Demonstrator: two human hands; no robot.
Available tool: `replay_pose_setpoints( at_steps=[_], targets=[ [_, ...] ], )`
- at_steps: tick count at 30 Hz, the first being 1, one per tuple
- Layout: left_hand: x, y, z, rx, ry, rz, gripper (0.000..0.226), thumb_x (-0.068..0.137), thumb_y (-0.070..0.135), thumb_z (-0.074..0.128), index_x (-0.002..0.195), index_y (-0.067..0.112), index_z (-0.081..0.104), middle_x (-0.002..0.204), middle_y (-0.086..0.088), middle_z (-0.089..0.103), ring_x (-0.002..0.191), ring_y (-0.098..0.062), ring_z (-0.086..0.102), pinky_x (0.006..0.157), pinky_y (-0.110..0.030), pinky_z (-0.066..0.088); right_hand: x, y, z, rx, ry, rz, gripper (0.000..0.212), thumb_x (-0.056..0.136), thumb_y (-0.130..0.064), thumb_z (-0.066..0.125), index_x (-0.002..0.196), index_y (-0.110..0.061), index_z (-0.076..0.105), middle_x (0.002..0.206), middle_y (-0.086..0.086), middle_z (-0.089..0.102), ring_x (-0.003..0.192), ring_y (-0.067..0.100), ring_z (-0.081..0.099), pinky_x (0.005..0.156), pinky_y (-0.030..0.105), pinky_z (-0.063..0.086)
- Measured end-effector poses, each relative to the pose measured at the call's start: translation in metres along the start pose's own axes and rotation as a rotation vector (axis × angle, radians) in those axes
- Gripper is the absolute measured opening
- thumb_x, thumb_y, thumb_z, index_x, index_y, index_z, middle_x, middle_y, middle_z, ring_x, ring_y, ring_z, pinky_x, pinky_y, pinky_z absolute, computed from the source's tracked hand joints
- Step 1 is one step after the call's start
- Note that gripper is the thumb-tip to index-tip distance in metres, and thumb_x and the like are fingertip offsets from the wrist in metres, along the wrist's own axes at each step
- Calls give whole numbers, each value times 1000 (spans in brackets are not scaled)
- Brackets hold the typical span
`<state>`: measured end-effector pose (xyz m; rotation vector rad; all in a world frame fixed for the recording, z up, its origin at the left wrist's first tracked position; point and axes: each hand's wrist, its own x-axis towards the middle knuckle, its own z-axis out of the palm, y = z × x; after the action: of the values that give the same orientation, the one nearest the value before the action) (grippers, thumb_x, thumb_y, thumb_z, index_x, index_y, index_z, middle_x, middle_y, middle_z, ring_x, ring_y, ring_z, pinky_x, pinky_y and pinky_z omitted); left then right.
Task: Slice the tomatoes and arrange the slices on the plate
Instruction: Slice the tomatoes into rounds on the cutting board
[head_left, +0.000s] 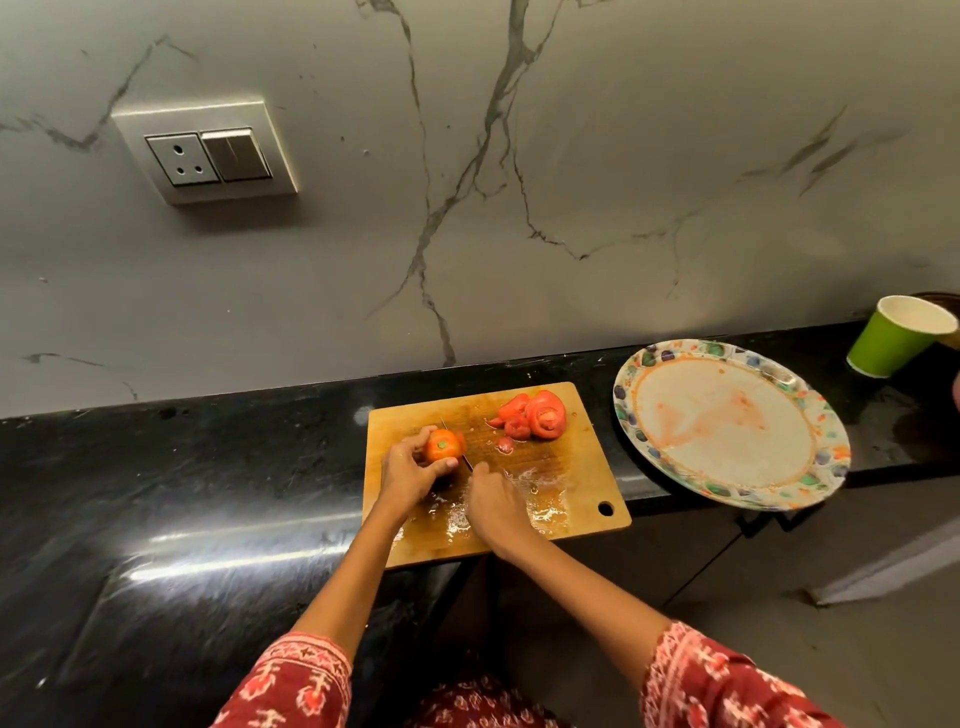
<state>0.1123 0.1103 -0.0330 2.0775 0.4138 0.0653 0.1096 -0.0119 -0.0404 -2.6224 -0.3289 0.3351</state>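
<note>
We take the wooden cutting board (519, 499) as our landmark; it lies on the black counter (182, 493) and juts over its front edge. On the board's left part, our left hand (408, 475) curls around a whole tomato (443, 446), thumb at its near side and fingers over its far side, the green stem scar facing up. Our right hand (493, 506) is at the board's middle, fingers closed around the handle of a knife (466, 460); the handle itself is hidden, and only a thin dark blade shows, lying against the tomato's right side. At the board's far right corner sits a pile of tomato slices (535, 418), with one small piece just nearer. The board's near half is wet with juice. Right of the board, apart from it, a patterned plate (639, 379) smeared with juice overhangs the counter edge. Beyond the plate stands a green paper cup (896, 338).
</note>
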Motion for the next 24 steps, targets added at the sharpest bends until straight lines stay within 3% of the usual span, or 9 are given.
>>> replay_pose_setpoints(
  at_steps=[6,15,24],
  targets=[
    [-2,-4,-2,-27,33,-22,66,77,16,73,136,6,44,137,-14,48,124,-27,46,102,-38,41,-13,9,7,-18,-31,10,25,98,-5,32,118,-2,46,114,17,59,104,32,58,71,32,36],
    [-5,-1,-3,-26,-36,37,63,76,9,73,133,6,46,136,-14,48,124,-27,46,102,-36,39,3,12,-44,123,162,6,25,102,-19,32,111,-4,49,106,18,63,98,35,61,65,32,38],
    [-7,-1,-6,-35,-57,15,63,78,11,71,135,9,44,138,-12,46,126,-28,44,102,-39,39,-14,-4,-21,140,35,24,26,100,-17,34,120,-4,47,114,17,60,106,32,58,75,33,40]
  ],
)
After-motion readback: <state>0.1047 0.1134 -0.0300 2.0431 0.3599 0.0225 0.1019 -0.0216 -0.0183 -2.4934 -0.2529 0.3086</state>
